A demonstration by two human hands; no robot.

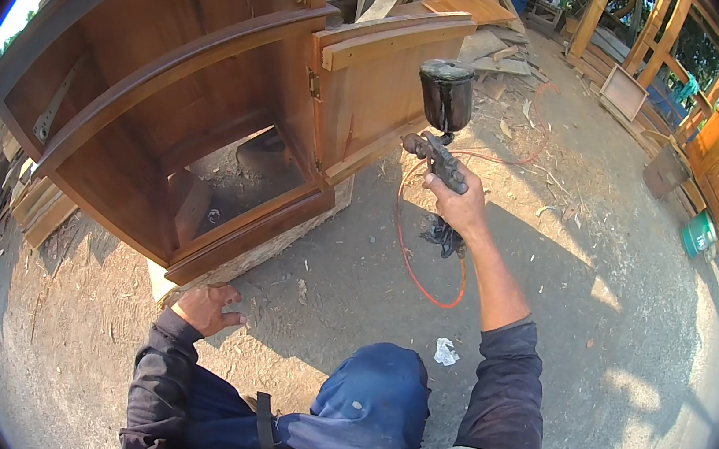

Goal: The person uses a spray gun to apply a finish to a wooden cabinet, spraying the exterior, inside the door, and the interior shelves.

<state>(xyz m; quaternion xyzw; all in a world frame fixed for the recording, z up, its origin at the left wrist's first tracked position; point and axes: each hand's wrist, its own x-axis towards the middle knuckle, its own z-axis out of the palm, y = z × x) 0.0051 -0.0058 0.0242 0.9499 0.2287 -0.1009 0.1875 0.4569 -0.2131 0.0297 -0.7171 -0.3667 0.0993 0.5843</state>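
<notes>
From where I'm standing, the right hand point(458, 202) grips the spray gun point(446, 169) beside the open cabinet door point(377, 107), the left hand point(208, 307) looks empty, loosely curled near the cabinet base point(252, 234), so imo sweep evenly, nozzle square-on, hose point(421, 291) clear.
</notes>
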